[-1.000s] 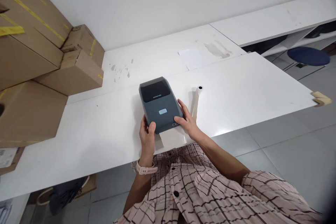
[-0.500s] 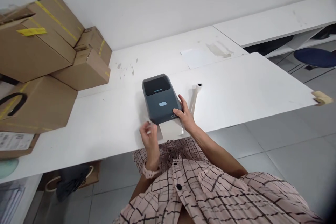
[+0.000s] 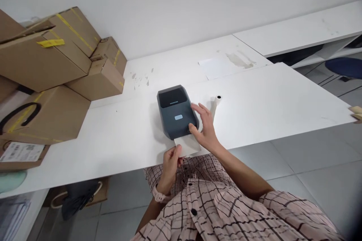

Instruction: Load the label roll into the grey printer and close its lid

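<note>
A dark grey label printer (image 3: pixel 175 115) with a black window and a light button on top lies on the white table. From its front end a strip of label paper (image 3: pixel 190 145) comes out toward me. My left hand (image 3: pixel 171 162) pinches the left edge of this strip, thumb on top. Over the printer's front right corner is my right hand (image 3: pixel 205 128), its fingers spread. Its thumb tip rests by the front corner, where a small button is mostly covered, and the index finger is at the right edge.
A small paper roll (image 3: pixel 217 99) with its tail unrolled sits right of the printer. Cardboard boxes (image 3: pixel 48 113) are stacked at the left. A white sheet (image 3: pixel 213 68) lies near the back of the table (image 3: pixel 268 101). A blue stool (image 3: pixel 343 67) stands at the far right.
My left hand has moved right from beside the printer's front corner and taken hold of the paper strip. My right hand's fingers have lifted and spread more at the printer's edge.
</note>
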`<state>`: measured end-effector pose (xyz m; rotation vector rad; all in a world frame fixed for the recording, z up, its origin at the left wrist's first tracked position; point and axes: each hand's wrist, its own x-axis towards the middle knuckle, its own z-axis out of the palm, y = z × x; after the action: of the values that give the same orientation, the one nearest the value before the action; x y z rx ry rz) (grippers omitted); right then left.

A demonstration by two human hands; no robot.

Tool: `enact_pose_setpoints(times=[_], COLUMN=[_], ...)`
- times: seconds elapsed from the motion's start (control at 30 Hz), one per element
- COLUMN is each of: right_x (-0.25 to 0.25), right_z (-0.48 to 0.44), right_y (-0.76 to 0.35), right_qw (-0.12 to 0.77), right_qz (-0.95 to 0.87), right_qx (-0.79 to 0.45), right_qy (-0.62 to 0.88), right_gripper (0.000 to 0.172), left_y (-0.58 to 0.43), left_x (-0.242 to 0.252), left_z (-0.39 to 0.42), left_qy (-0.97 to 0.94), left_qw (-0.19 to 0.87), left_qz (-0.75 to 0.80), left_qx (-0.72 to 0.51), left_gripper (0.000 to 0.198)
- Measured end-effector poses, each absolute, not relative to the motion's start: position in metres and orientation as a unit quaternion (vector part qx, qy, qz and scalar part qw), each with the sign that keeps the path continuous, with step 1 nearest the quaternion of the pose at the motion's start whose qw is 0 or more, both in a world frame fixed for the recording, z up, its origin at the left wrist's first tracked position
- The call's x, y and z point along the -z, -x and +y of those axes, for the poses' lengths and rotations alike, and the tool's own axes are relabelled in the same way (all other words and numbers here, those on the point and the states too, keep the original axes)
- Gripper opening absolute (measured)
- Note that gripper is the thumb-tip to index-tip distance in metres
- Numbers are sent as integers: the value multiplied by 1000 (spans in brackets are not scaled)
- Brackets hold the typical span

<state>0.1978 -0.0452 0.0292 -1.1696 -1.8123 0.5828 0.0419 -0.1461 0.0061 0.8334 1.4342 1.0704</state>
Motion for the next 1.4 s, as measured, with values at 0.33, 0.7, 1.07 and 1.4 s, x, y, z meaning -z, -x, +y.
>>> enact_pose_setpoints(times=[0.33,0.7,1.07,1.4], right_x=[-58,-24,-105,-137], right_z=[-47,-78,17,171], right_y=[-181,-214,-203,-149], right_qw=[322,414,454,480], right_qz=[-878,-685,-759,-774], right_qx=[-57,-365,-317,-237], right_qy=[349,476,344,337], right_gripper=[26,69,69,80], left_y=[-15,-34,1,22], left_x=[-23,-14,-62,-25], left_z=[-116,-113,-42,-9], left_qy=[-402,-450,-470,-469], left_qw=[316,337,264,320], left_qz=[656,639,536,731], left_qx=[-555,-525,-650,-379], left_gripper=[57,70,59,66])
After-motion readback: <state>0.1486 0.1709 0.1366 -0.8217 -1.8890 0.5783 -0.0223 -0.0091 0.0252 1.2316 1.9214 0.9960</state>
